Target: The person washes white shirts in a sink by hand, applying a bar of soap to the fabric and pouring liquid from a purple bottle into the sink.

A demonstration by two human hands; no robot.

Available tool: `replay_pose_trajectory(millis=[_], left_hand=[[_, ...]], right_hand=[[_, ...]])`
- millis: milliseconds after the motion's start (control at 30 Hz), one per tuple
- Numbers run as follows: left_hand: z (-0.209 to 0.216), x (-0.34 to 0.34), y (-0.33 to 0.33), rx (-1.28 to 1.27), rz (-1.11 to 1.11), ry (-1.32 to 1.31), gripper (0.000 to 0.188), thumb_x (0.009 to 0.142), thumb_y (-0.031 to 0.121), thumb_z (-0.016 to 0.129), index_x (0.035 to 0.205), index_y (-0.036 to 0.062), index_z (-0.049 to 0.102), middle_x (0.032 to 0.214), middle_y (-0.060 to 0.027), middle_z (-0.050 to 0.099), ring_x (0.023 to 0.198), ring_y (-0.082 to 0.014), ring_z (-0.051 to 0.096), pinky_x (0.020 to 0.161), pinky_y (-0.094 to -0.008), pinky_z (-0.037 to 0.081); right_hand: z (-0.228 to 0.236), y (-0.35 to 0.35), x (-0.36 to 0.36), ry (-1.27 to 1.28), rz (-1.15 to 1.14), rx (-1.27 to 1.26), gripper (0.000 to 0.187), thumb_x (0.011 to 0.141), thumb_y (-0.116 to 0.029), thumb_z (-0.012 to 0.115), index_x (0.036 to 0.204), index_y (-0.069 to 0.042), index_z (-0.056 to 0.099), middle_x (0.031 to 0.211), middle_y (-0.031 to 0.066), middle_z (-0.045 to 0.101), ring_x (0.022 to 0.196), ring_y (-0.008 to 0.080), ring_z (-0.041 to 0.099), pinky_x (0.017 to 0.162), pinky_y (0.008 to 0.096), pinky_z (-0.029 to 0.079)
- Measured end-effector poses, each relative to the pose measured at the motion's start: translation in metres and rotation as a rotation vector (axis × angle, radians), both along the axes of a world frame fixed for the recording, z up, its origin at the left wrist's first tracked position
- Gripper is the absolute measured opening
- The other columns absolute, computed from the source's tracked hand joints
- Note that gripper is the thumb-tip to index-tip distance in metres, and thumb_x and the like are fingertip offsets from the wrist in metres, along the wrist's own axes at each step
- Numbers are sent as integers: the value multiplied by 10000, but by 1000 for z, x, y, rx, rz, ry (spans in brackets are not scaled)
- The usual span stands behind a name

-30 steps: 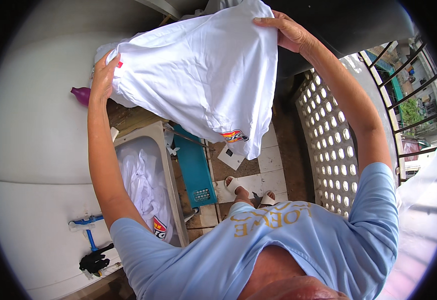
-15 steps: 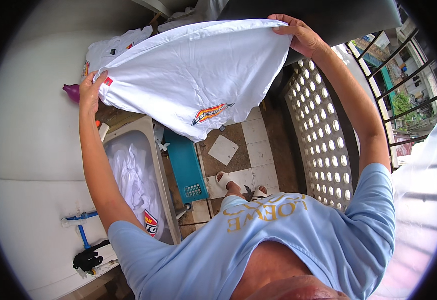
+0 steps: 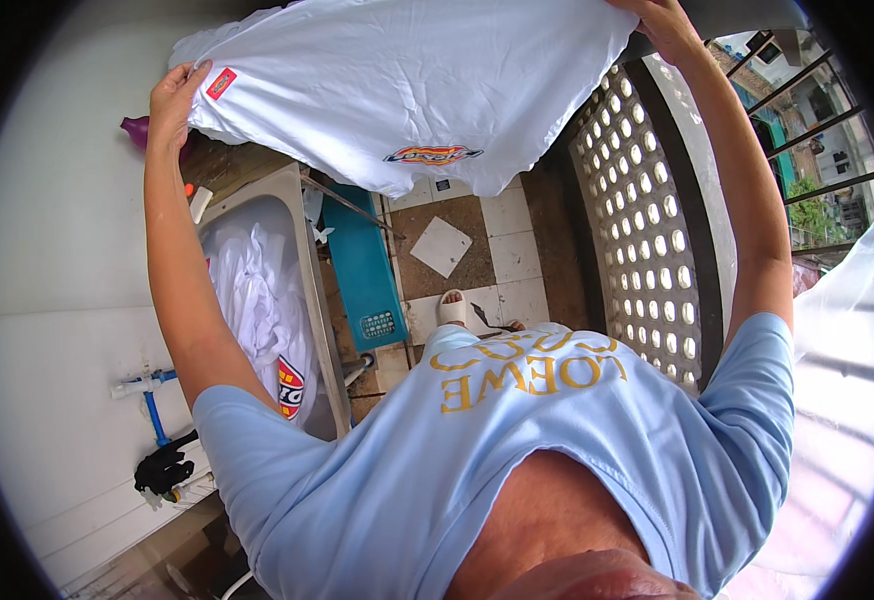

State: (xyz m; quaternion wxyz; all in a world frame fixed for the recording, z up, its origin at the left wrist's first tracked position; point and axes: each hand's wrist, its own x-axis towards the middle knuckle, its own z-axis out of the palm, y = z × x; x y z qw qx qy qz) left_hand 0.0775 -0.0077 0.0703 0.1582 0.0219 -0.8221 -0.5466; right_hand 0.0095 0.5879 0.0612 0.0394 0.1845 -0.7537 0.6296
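Watching remotely, I see the white garment (image 3: 407,85) spread above the tiled floor (image 3: 515,258), its long axis running crosswise from the left hand (image 3: 170,106), pinching its edge beside the red label (image 3: 221,84), to the right hand (image 3: 665,30), gripping the opposite upper corner.

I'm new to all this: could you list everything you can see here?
White garment: 1, white with red tag, stretched between both hands
Sink: 1, grey, lower left
Laundry: uncounted heap, white, in the sink
Panel: 1, teal, right of the sink
Square piece: 1, white, on the floor
Rounded object: 1, purple, beside left hand
Pipe: 1, blue, left wall
Bundle: 1, black, below the pipe
Perforated screen: 1, pale, right
Bars: several, dark, far right
Sheet: 1, translucent, lower right
Shirt: 1, light blue, worn
Left hand: 1, bare, upper left
Right hand: 1, bare, top edge, partly cut off
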Motion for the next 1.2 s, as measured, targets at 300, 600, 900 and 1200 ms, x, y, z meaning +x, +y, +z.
replay_pose_trajectory(millis=[300,600,900,1200], left_hand=[[-19,-10,-4,-112,-212,-162,335,903,290,641,1093,15,669,919,38,656,831,-54,550,796,-226,421],[-30,-45,10,-16,-397,42,238,943,245,582,1019,31,654,872,22,647,768,-70,585,692,-225,472],[-7,-87,25,-85,-441,292,206,954,216,565,975,33,657,857,50,617,789,-39,533,721,-208,436],[59,-102,104,-100,-628,368,219,949,220,577,889,31,670,783,50,616,715,-34,528,679,-207,441]], right_hand=[[-27,47,-32,40,-301,96,367,838,-297,717,1165,-144,650,1001,-6,670,905,118,631,789,332,529],[23,12,14,93,-458,169,370,777,-11,625,1140,38,570,1171,252,492,1093,444,515,720,587,621],[35,1,24,130,-582,157,188,860,-128,622,1015,-22,616,910,75,590,818,182,579,686,366,512],[52,31,-38,-146,-522,-42,310,860,-188,613,1130,-36,606,1085,149,620,1002,264,602,892,416,473]])
